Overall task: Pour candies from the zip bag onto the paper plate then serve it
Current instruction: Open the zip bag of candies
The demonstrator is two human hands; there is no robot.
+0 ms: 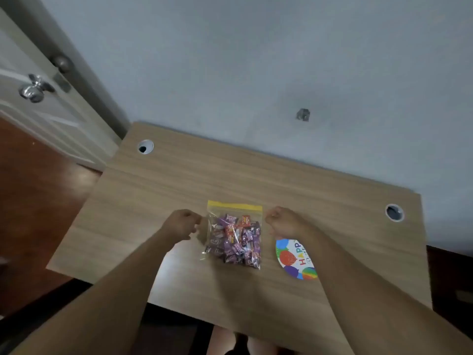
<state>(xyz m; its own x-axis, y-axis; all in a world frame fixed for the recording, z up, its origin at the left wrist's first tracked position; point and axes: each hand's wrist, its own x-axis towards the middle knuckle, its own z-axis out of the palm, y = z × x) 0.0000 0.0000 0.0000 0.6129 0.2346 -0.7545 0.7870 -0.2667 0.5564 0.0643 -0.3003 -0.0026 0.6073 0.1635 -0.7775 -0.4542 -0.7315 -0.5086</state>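
Note:
A clear zip bag [234, 237] with a yellow zip strip lies flat on the wooden desk [153, 190], full of purple and red wrapped candies. The zip end points away from me. My left hand [180, 224] hovers just left of the bag's top corner, fingers curled, and I cannot tell whether it touches the plastic. My right hand [282, 221] sits just right of the other top corner, fingers curled, empty. A paper plate [294, 260] printed with balloons and "HAPPY" lies right of the bag, partly hidden under my right forearm.
The desk stands against a grey wall. It has one cable hole [146, 146] at the back left and another cable hole [394, 212] at the right. A white door with a metal knob [34, 89] is at the far left, above a reddish floor.

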